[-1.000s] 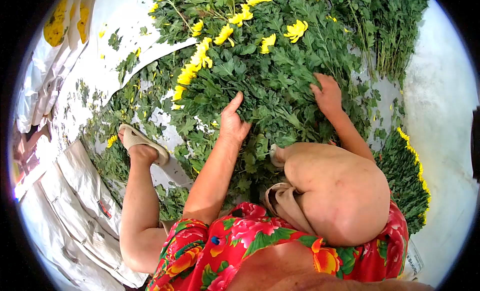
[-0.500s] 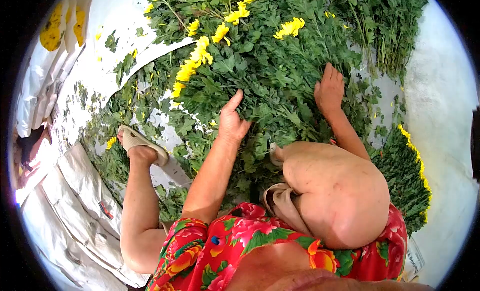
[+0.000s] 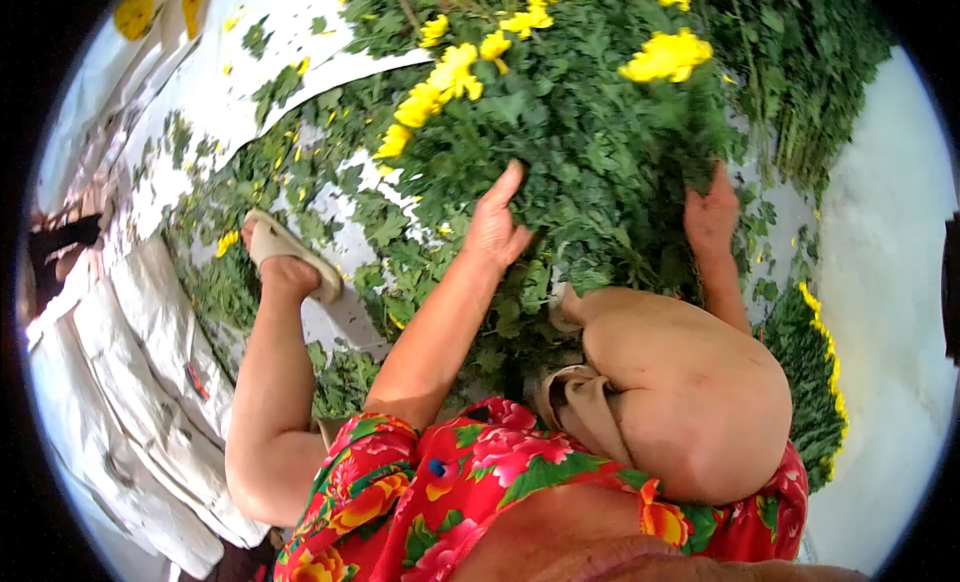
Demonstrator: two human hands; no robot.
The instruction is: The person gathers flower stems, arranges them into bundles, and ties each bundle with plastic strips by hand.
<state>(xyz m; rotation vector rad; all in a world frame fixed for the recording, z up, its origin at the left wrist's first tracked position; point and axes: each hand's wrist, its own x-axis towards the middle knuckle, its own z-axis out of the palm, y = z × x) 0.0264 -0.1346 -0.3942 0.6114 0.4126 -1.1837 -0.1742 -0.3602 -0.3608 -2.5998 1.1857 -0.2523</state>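
A thick bunch of yellow chrysanthemums (image 3: 600, 172) with dense green leaves lies between my hands. My left hand (image 3: 497, 225) holds the near left side of it, thumb stretched up along the leaves and the other fingers partly hidden beneath. On the right side, my right hand (image 3: 711, 220) grips the foliage, its fingertips buried in leaves. Yellow blooms (image 3: 450, 77) line the left edge of the bunch. Another large bloom (image 3: 668, 58) at the upper right is slightly blurred.
Loose leaves and petals (image 3: 290, 182) litter the white sheet on the left. More leafy stems (image 3: 800, 102) lie at the upper right. A bunch with yellow-edged blooms (image 3: 805, 382) rests beside my right knee. My sandalled foot (image 3: 285, 257) stands left; folded white sheeting (image 3: 130, 382) lies beyond it.
The right part of the bunch looks raised and is blurred, its bloom larger in view. My right hand has shifted right and slightly down, now against the leaves' right side. The view has tilted somewhat.
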